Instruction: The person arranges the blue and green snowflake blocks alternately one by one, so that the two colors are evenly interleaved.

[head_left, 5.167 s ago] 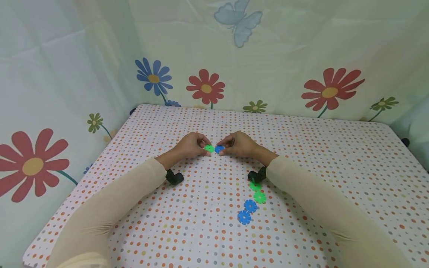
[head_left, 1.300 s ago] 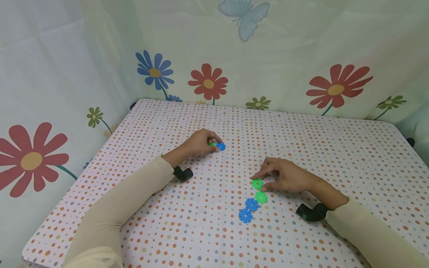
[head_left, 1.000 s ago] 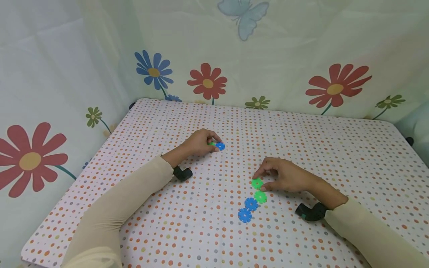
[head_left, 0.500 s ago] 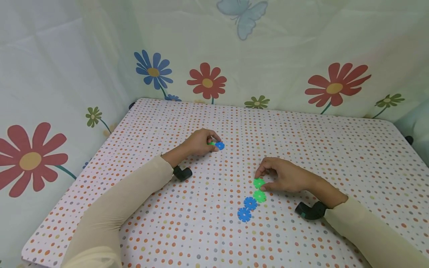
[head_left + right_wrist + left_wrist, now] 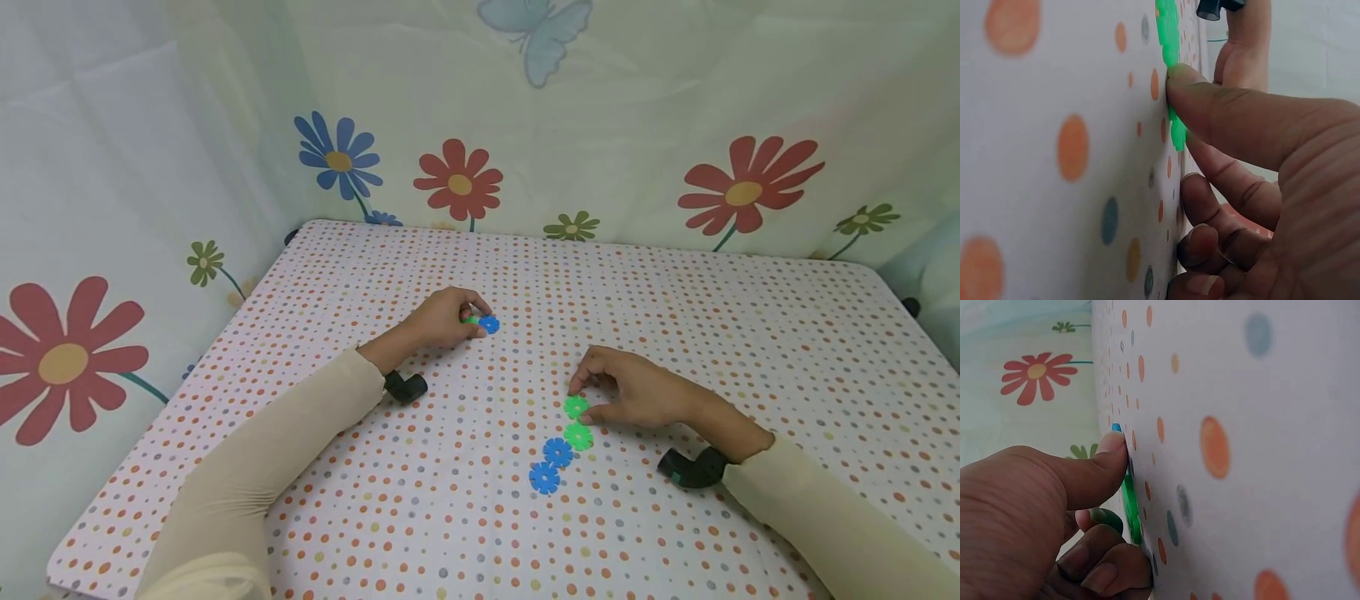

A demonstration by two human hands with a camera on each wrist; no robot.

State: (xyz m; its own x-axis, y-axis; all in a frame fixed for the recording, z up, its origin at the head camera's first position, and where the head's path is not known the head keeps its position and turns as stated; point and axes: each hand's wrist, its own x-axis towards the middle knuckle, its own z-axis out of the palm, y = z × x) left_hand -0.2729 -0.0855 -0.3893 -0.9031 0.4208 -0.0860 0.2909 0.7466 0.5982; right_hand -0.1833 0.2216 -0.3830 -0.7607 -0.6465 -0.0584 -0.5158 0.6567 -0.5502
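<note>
Near the table's middle my left hand holds a blue notched plastic disc between thumb and forefinger. A green notched disc lies flat beside the blue one, partly hidden by that hand. Further right and nearer, my right hand pinches a green notched disc at its edges, thumb on the near side. This disc is the far end of a row. A second green disc and two blue discs, the farther one and the nearer one, follow toward me, edges touching or overlapping.
A dotted cloth covers the table. Behind it and at the left hangs a flower-printed curtain. Each wrist carries a black camera mount, the left one and the right one, low over the cloth.
My right hand has left the blue disc beside my left hand and moved right and nearer, to the row's far green disc. That disc shifted slightly over the last second. My left hand barely moved lately.
</note>
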